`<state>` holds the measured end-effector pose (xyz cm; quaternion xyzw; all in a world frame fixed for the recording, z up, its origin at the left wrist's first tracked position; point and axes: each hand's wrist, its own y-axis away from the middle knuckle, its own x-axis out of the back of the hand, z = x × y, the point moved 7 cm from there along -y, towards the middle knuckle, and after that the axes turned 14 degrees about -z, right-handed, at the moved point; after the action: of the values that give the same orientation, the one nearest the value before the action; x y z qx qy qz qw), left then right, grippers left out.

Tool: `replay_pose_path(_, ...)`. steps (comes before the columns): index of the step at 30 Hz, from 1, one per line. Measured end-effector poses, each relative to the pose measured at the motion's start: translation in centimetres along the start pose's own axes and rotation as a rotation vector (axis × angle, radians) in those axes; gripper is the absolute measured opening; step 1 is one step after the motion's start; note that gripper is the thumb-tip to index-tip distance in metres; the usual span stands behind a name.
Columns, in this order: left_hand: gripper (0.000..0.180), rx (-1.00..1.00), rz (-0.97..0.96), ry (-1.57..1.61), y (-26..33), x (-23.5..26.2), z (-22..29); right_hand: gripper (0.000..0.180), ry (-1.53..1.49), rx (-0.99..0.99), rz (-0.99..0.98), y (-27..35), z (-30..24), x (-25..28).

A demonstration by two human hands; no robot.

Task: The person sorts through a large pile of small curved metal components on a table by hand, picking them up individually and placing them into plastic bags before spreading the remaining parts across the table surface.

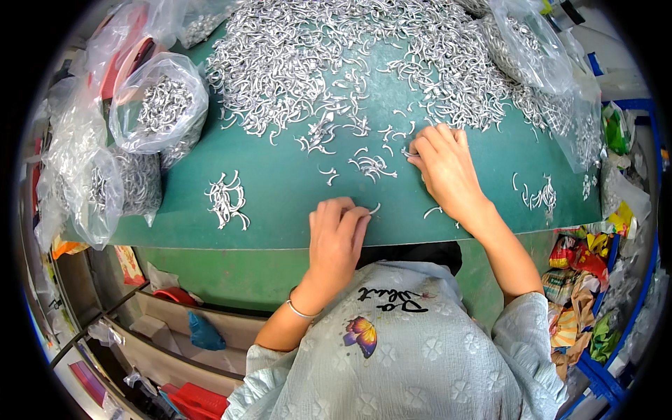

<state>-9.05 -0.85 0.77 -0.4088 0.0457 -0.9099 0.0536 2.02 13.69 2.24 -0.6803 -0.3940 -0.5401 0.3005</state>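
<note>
A curved silver piece (376, 208) is held in the left hand (338, 234); the right hand (446, 169) is placed near a silver heap (280, 77) on the green counter (280, 192).

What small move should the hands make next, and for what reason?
Probably the right hand should draw one curved metal piece towards the person, because its fingertips are beside it, while the left hand has another piece at its fingertips.

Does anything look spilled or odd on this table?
One curved silvery piece lies near the front edge of the green table, apart from the small pile; it looks stray, though possibly deliberate. Nothing else stands out.
</note>
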Motion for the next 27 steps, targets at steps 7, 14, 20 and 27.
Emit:
replay_pose_path(7, 0.019, 0.174, 0.094, -0.047, -1.1, 1.5, -1.6, 0.01, 0.105, 0.155, -0.115, 1.3, -3.8, -0.3)
replay_pose_path(14, 0.037, 0.082, -0.029, -0.033, -0.7, 1.5, -0.8, 0.018, -0.062, 0.085, -0.088, 1.8, -3.0, -0.3)
replay_pose_path(20, 0.046, 0.095, -0.123, 0.016, 0.4, 2.6, -1.7, 0.015, -0.142, 0.119, -0.067, 2.1, -3.9, 0.6)
replay_pose_path(27, 0.047, 0.052, -0.18, -0.031, -0.6, 2.2, -1.5, 0.013, -0.1, 0.151, -0.136, 2.9, -4.8, -0.3)
